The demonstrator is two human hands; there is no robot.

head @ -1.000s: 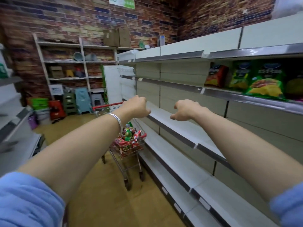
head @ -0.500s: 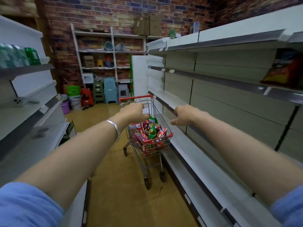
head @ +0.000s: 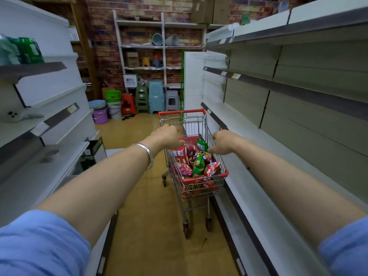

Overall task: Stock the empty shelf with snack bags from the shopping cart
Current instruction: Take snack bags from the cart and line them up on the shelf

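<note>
Closest to me are my two blue sleeves [head: 39, 242] at the bottom corners, with both bare forearms stretched forward down the aisle. A silver bangle [head: 147, 154] sits on my left wrist. My left hand [head: 166, 136] hangs above the near left part of the cart [head: 201, 188], knuckles up and fingers curled downward; it is blurred, and I cannot tell whether the fingers touch anything or hold a bag. My right hand [head: 224, 141] is over the cart's right side, fingers bent down toward the bags and thumb pointing left; nothing shows in its grasp, though the fingertips are hidden from me.

The cart stands on the yellowish floor [head: 147, 226], just beside the low edge of the shelf [head: 264, 156] on my right, its red handle [head: 182, 112] at the far end. The snack bags [head: 196, 166] are piled in its basket: red, pink and green packs heaped loosely, filling it nearly to the rim. The shelf's boards run along my right side in several tiers, bare where I can see them.

On my left another rack [head: 49, 116] carries green bottles [head: 27, 49] on an upper tier. At the far end, against a brick wall [head: 103, 46], stand stacked plastic stools [head: 155, 97], buckets [head: 103, 114] and a metal rack [head: 162, 46] with boxes and small items.
</note>
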